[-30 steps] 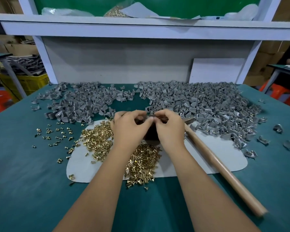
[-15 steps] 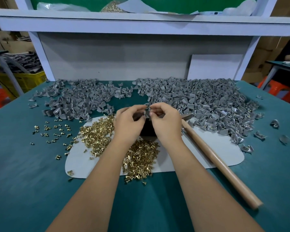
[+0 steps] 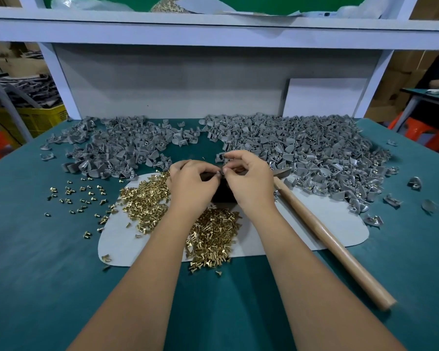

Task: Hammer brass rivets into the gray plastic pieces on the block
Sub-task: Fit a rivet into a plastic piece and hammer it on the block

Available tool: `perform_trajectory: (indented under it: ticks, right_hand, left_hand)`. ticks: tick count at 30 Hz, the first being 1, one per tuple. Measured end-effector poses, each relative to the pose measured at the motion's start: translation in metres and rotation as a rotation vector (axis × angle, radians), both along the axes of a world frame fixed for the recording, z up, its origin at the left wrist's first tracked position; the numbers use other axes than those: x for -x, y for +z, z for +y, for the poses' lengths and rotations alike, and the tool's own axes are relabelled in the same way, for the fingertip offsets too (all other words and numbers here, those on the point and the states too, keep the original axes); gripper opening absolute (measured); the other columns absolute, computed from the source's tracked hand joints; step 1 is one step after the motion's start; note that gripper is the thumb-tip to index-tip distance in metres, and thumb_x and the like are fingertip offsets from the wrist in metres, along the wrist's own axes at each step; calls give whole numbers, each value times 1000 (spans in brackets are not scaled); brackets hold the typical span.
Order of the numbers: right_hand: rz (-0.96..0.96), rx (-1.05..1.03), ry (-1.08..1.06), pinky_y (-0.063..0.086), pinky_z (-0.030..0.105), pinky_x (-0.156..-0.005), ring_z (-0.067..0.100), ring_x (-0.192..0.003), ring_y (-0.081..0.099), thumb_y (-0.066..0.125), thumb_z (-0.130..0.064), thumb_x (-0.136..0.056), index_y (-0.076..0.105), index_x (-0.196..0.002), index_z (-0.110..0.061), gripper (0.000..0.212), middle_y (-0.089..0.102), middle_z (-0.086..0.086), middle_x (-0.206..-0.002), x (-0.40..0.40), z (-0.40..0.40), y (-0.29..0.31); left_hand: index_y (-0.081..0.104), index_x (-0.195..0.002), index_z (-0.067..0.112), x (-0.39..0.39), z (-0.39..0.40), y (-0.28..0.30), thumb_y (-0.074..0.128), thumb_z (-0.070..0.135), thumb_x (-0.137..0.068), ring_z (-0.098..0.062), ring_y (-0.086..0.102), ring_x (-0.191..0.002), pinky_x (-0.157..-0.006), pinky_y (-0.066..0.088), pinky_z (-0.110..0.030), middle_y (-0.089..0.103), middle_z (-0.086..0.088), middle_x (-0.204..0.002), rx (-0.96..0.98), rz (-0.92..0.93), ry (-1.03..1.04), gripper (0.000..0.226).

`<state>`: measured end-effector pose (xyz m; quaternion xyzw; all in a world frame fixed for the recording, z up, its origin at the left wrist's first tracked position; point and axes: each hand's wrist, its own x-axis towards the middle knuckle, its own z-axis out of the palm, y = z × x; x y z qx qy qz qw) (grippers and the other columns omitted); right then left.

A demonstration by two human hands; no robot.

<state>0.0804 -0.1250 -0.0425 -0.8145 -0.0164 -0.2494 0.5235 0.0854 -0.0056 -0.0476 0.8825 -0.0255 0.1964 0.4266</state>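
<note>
Your 2 hands, left hand and right hand, are pinching, fingers curled, a light, stiff gray plastic piece by its edges above the dark block, hammer lying at 3 o'clock.

My left hand and right hand meet over the block, which sits on a mat on the counter. Rivets are heaped on the mat left of the block and before it, with strays off the mat to the left. Plastic pieces are piled behind, spreading left and right. The hammer lies right of my right hand, handle toward me.
</note>
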Motion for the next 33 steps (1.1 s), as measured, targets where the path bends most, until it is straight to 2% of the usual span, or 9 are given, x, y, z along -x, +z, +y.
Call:
perform_trajectory:
  ticks: [6,12,16,18,20,25,29,31,33]
  right_hand:
    - [-2,131,-20,49,41,-88,10,-92,61,69,-11,-81,67,-104,-35,34,67,-18,-78,2,1,0]
    - [-16,212,-32,45,43,-92,14,-96,57,67,-10,-84,67,-110,-35,36,62,-20,-78,3,3,4]
    - [-62,266,-44,41,37,-93,10,-95,52,65,-8,-84,66,-112,-35,39,64,-18,-79,3,3,5]
    - [-77,350,-25,31,28,-89,8,-93,49,62,-7,-83,64,-113,-37,42,62,-17,-78,3,3,6]
    - [-81,414,10,28,26,-88,7,-89,45,58,-4,-81,63,-112,-37,45,58,-16,-77,4,4,7]
    - [-38,461,34,31,32,-90,11,-94,49,51,0,-79,61,-108,-35,46,55,-16,-87,4,9,10]
    - [-34,447,41,40,41,-94,15,-97,51,55,-5,-86,61,-112,-28,36,61,-11,-91,5,5,7]
    - [-34,454,44,42,42,-93,15,-97,52,57,-7,-86,61,-113,-25,32,62,-9,-92,6,3,7]
    - [-26,473,13,42,41,-95,16,-103,52,59,-10,-86,62,-112,-23,29,61,-7,-103,5,3,8]
  left_hand:
    - [73,-93,34,-1,0,-1,67,33,-88,-19,33,-126,-102,25,-36,67,15,-111,-25,-1,9,8]
    - [74,-93,32,-2,1,-2,69,32,-87,-20,34,-127,-104,26,-38,68,13,-111,-15,-17,1,8]
    - [74,-91,31,-3,2,-2,70,30,-87,-21,36,-127,-107,26,-43,69,11,-109,-5,-29,-22,7]
    - [75,-94,29,-3,2,-3,69,29,-87,-21,35,-126,-106,25,-39,68,11,-110,-8,-32,-21,9]
    - [75,-96,28,-3,1,-3,68,29,-88,-21,34,-126,-101,23,-34,67,10,-112,-17,-32,-11,11]
    - [75,-98,29,-3,1,-4,67,30,-89,-21,33,-125,-99,22,-34,67,11,-114,-39,-24,2,12]
    - [75,-95,31,-3,2,-4,68,30,-89,-20,32,-125,-100,23,-35,66,13,-110,-34,-26,-15,10]
    - [75,-93,30,-3,3,-4,69,29,-88,-21,33,-126,-103,25,-37,66,14,-107,-20,-33,-22,8]
    - [75,-93,29,-4,4,-3,70,28,-87,-21,36,-127,-106,26,-39,66,13,-106,-22,-41,-29,8]
